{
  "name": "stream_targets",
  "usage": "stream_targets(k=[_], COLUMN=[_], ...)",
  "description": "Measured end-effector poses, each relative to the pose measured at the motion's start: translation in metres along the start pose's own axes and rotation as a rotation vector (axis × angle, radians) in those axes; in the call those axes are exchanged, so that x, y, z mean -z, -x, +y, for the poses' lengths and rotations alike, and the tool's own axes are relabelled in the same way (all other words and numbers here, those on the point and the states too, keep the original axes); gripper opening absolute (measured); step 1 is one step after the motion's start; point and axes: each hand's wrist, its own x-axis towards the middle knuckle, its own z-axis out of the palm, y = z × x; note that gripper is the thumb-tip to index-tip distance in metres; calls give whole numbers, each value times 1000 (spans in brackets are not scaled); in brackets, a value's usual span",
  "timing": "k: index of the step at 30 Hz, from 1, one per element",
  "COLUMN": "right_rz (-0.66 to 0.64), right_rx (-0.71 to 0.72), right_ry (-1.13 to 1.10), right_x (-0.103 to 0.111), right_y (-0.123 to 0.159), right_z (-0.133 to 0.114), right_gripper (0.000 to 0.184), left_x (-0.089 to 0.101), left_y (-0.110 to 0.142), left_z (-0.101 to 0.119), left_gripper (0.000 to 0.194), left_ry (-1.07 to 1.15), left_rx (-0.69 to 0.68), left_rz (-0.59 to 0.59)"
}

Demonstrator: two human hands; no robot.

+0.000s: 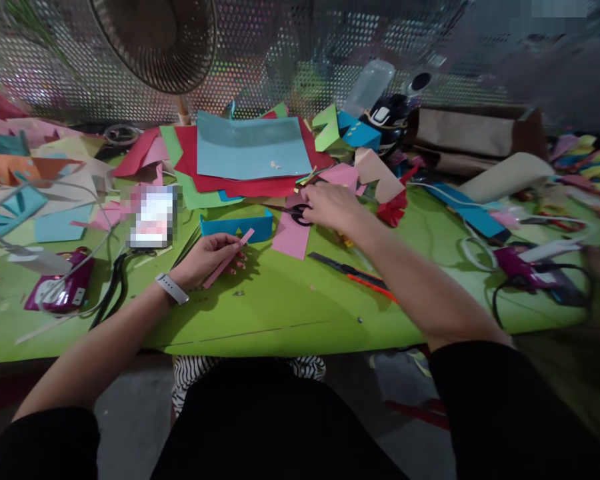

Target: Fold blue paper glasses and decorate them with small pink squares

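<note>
Pink paper strip (222, 268) sits slantwise in our left hand (211, 255) — pinched between thumb and fingers — over the green table (280, 307), near the blue folded paper (261, 228). Our right hand (330, 205) is at the handles of the dark scissors (297, 213), beside a pink sheet (291, 240); whether its fingers grip them, we cannot tell. Nearby lies an orange-and-black cutter (353, 271).

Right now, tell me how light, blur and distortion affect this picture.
Head view: the left hand casts a soft shadow on the green table; head view: pixelation covers the bright device; head view: the far right edge is dim and blurry; head view: the black sleeves look stretched, perhaps from a wide lens.
</note>
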Motion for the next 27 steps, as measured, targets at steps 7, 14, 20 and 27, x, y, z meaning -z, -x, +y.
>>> stream_targets(k=[7,14,20,27], right_rz=[-171,-184,-171,-149], right_rx=[48,86,46,-138], right_ry=[-61,-101,-145,-1100], right_x=[-3,-16,-17,-26], right_y=[-12,-19,-15,44], right_z=[-10,-4,1,23], right_gripper=[29,20,12,30], left_x=[-2,-2,0,-2], left_y=[2,4,2,6], left_z=[2,1,-3,1], left_gripper=[10,9,11,13], left_ry=[-12,-17,39,113], left_rx=[-9,-15,-25,27], left_rz=[0,-22,-29,-25])
